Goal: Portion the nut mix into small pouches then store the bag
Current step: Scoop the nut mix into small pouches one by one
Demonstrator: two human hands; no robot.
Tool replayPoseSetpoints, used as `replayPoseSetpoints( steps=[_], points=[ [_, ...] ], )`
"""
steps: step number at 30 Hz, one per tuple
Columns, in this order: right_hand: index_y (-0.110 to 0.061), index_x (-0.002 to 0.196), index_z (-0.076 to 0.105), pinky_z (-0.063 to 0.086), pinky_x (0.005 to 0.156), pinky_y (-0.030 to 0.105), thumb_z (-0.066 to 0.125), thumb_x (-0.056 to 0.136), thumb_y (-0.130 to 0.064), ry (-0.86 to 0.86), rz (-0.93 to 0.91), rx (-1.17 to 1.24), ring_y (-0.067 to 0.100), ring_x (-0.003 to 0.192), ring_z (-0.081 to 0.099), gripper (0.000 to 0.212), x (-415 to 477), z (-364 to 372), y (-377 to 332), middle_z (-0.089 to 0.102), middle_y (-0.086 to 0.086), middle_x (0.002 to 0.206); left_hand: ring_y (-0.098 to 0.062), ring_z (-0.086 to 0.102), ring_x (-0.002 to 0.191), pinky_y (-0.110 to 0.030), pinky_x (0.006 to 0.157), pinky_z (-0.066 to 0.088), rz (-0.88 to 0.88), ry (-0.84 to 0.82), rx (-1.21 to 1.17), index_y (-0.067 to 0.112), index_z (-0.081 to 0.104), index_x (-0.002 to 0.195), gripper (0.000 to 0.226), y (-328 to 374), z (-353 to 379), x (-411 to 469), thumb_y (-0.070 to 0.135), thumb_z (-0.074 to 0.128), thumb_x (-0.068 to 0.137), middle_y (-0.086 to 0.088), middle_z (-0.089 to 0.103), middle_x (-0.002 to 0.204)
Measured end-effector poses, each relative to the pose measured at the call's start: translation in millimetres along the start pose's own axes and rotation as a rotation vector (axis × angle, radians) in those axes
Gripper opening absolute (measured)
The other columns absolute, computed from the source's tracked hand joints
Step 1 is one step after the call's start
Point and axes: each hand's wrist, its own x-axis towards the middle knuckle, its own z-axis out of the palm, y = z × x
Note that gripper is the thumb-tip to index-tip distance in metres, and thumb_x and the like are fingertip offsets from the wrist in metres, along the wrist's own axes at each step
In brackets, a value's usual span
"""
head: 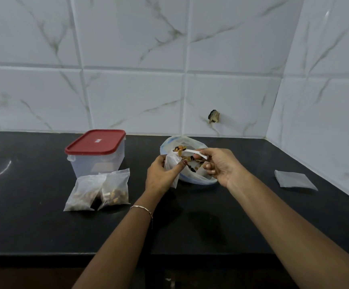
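The open nut mix bag (198,178), clear plastic with a blue rim, sits on the black counter (190,226) near the wall. My left hand (161,176) pinches a small clear pouch (172,163) and holds its mouth open in front of the bag. A white plastic spoon (188,151) is gripped in my right hand (221,165). The spoon's bowl is heaped with nuts and dried fruit and hovers right at the pouch's opening. Two filled pouches lie side by side at the left: one (81,193) and another (115,190).
A clear plastic container with a red lid (96,152) stands behind the filled pouches. One flat empty pouch (294,180) lies at the right, near the corner of the tiled wall. The counter's front edge runs below my forearms.
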Motion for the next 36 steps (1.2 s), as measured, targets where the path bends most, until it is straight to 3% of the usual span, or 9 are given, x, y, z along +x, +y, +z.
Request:
replayPoseSetpoints(
  steps=[8, 16, 20, 24, 27, 31, 33, 36],
  points=[
    [0.001, 0.101, 0.068, 0.021, 0.035, 0.016, 0.056, 0.088, -0.006, 0.013, -0.052, 0.025, 0.007, 0.044, 0.034, 0.019, 4, -8, -22, 0.07, 0.006, 0.079, -0.013, 0.06, 0.102, -0.039, 0.086, 0.054, 0.038, 0.09, 0.169, 0.025, 0.051, 0.124, 0.07, 27, 12, 17, 0.061, 0.075, 0.069, 0.007, 0.061, 0.112],
    [0.003, 0.1, 0.07, 0.023, 0.033, 0.016, 0.053, 0.087, -0.003, 0.083, -0.153, -0.145, 0.006, 0.034, 0.033, 0.022, 14, -21, -29, 0.068, 0.008, 0.073, -0.006, 0.059, 0.084, -0.022, 0.073, 0.047, 0.014, 0.017, 0.129, 0.019, 0.059, 0.106, 0.056, 46, 30, 33, 0.055, 0.079, 0.069, 0.013, 0.06, 0.089],
    [-0.009, 0.092, 0.073, 0.03, 0.04, 0.018, 0.053, 0.087, -0.002, 0.108, -0.237, -0.337, 0.007, 0.04, 0.039, 0.022, 21, -23, -31, 0.071, 0.014, 0.086, -0.013, 0.068, 0.08, -0.03, 0.072, 0.056, 0.037, -0.079, 0.175, 0.014, 0.065, 0.091, 0.067, 49, 38, 43, 0.07, 0.077, 0.056, 0.003, 0.069, 0.078],
    [-0.024, 0.093, 0.071, 0.043, 0.058, 0.024, 0.054, 0.092, -0.011, 0.126, -0.473, -0.694, 0.005, 0.065, 0.061, 0.021, 25, -28, -35, 0.074, -0.004, 0.08, -0.014, 0.064, 0.094, -0.028, 0.078, 0.054, 0.043, -0.152, 0.196, 0.01, 0.063, 0.11, 0.054, 53, 41, 50, 0.045, 0.08, 0.072, 0.001, 0.068, 0.1],
    [-0.03, 0.1, 0.068, 0.039, 0.058, 0.02, 0.05, 0.097, -0.017, 0.1, -0.675, -0.98, -0.008, 0.067, 0.057, 0.022, 18, -31, -40, 0.071, -0.012, 0.083, -0.013, 0.059, 0.093, -0.02, 0.071, 0.046, 0.04, -0.138, 0.169, 0.012, 0.06, 0.114, 0.048, 55, 39, 49, 0.037, 0.078, 0.077, 0.001, 0.063, 0.104],
    [-0.032, 0.107, 0.067, 0.049, 0.072, 0.03, 0.047, 0.099, -0.019, 0.146, -0.893, -1.276, 0.009, 0.095, 0.062, 0.025, 13, -29, -45, 0.069, -0.012, 0.104, -0.01, 0.059, 0.086, -0.021, 0.07, 0.049, 0.044, -0.085, 0.117, 0.015, 0.061, 0.104, 0.037, 55, 38, 43, 0.035, 0.077, 0.079, 0.008, 0.06, 0.089],
    [-0.031, 0.109, 0.067, 0.048, 0.071, 0.031, 0.046, 0.099, -0.019, 0.154, -0.966, -1.342, 0.013, 0.097, 0.061, 0.026, 12, -30, -47, 0.067, -0.01, 0.109, -0.011, 0.062, 0.087, -0.022, 0.072, 0.053, 0.037, -0.073, 0.092, 0.016, 0.062, 0.102, 0.032, 55, 36, 41, 0.034, 0.077, 0.08, 0.005, 0.065, 0.092],
    [-0.031, 0.11, 0.066, 0.038, 0.065, 0.027, 0.045, 0.098, -0.017, 0.129, -1.03, -1.395, 0.013, 0.095, 0.061, 0.027, 8, -31, -50, 0.067, -0.011, 0.107, -0.008, 0.064, 0.081, -0.011, 0.058, 0.047, 0.046, -0.075, 0.087, 0.012, 0.066, 0.103, 0.034, 54, 32, 38, 0.035, 0.076, 0.08, 0.001, 0.07, 0.093]
  ],
)
